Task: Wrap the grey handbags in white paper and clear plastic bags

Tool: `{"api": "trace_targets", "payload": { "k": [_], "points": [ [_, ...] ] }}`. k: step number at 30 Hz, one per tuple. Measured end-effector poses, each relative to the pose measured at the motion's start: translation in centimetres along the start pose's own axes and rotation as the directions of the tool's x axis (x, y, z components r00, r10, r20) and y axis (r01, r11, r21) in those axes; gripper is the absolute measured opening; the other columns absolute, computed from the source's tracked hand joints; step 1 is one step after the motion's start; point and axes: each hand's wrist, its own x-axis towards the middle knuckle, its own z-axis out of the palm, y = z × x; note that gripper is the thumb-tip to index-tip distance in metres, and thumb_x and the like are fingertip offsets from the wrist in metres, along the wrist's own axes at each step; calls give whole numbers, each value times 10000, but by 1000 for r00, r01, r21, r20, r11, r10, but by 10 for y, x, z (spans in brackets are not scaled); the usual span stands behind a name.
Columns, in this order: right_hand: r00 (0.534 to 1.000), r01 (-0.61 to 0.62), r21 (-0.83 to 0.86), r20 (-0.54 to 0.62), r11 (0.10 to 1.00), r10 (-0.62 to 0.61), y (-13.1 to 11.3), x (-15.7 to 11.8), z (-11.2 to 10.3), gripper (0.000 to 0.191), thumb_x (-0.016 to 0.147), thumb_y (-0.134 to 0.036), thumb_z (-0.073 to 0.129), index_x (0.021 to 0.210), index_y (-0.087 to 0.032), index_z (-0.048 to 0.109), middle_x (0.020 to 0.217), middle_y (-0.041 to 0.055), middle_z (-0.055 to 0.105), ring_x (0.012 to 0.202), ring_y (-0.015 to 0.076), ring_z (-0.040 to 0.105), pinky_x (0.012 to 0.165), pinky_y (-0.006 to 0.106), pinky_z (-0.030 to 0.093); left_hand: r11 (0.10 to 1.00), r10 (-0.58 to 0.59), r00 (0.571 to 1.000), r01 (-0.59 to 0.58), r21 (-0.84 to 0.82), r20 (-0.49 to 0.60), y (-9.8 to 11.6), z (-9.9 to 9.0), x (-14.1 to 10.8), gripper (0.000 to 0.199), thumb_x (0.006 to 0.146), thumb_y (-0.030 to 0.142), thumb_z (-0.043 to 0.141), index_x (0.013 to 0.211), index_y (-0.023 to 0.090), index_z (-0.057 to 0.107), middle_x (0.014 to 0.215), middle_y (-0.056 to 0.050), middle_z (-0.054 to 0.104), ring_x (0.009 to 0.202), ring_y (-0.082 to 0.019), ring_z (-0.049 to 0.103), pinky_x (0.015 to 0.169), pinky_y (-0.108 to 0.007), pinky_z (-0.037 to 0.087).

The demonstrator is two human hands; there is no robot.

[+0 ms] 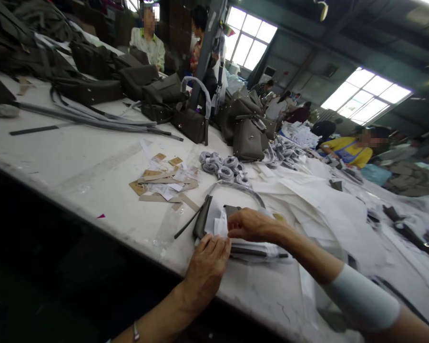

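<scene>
A dark grey-olive handbag (202, 220) lies on the table in front of me, with white paper (219, 225) showing at its opening. Its plastic-wrapped handle (241, 185) arches out on the far side. My left hand (209, 262) is at the near edge of the bag, fingers bent and closed over it. Just above, my right hand (248, 224) is curled with its fingertips on the white paper; its palm side is hidden. A dark strap end (188, 225) sticks out to the left of the bag.
Beyond the bag sit coiled wrapped straps (225, 166) and a scatter of tan and white tags (164, 183). Finished bags (248, 138) crowd the back around a metal post (209, 47). White sheets (314, 214) spread to the right. Several people work farther off.
</scene>
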Motion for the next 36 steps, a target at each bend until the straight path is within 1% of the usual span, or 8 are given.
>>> {"api": "trace_targets", "payload": {
  "k": [5,9,16,20,23,26,29,36],
  "points": [
    [960,75,-329,279,941,21,-20,50,-9,181,735,-303,730,880,-201,763,781,42,735,705,182,658,553,230,383,1000,-12,999,12,5,-36,0,3,-1,377,931,87,393,1264,102,568,1125,-93,671,1088,-205,580,1053,-377,337],
    [954,163,-487,299,858,-12,-30,75,-1,235,657,-313,829,820,-154,773,761,77,740,709,216,682,597,256,433,1000,-14,999,14,3,-29,0,8,-2,370,931,90,397,1259,110,567,1168,-98,660,1111,-195,571,1053,-374,338],
    [881,471,-641,316,606,-351,-22,95,-1,228,675,-373,826,597,-201,697,715,47,731,761,240,671,781,355,446,1000,-28,999,28,-3,-34,-2,9,0,340,951,111,396,1237,118,579,1090,-74,673,1057,-184,581,1048,-356,340],
    [898,425,-555,157,715,-412,5,89,-11,265,685,-417,831,713,-191,696,822,61,724,852,254,652,816,373,423,1000,-21,999,20,-22,-38,-3,6,1,357,956,108,374,1254,113,571,1093,-78,666,1076,-199,570,1052,-365,330],
    [947,176,-339,-196,924,-253,33,77,-6,339,676,-401,846,907,-193,710,953,80,716,934,266,644,862,386,432,999,-10,1000,9,-46,-24,-3,6,-1,368,952,110,377,1276,104,552,1103,-86,658,1088,-210,559,1056,-374,321],
    [905,60,-2,-422,998,-55,53,64,18,595,724,-440,797,1234,-199,608,1189,110,664,1056,259,626,892,376,464,998,-16,999,15,-54,-29,-3,6,-1,367,944,109,389,1275,104,547,1100,-90,650,1077,-219,550,1050,-384,323],
    [890,26,228,-449,973,81,56,56,47,648,710,-463,786,1274,-215,588,1220,89,655,1104,260,606,959,391,445,998,-27,1000,26,-58,-9,-5,4,2,346,926,129,431,1247,125,561,1060,-82,642,1016,-233,550,1014,-396,354],
    [887,-86,203,-430,975,168,38,51,60,547,697,-478,783,1170,-238,652,1151,61,673,1078,271,597,970,393,408,997,0,996,7,-83,89,-10,-6,10,326,846,132,539,1170,163,568,937,-58,598,875,-243,522,873,-408,424]
  ]
}}
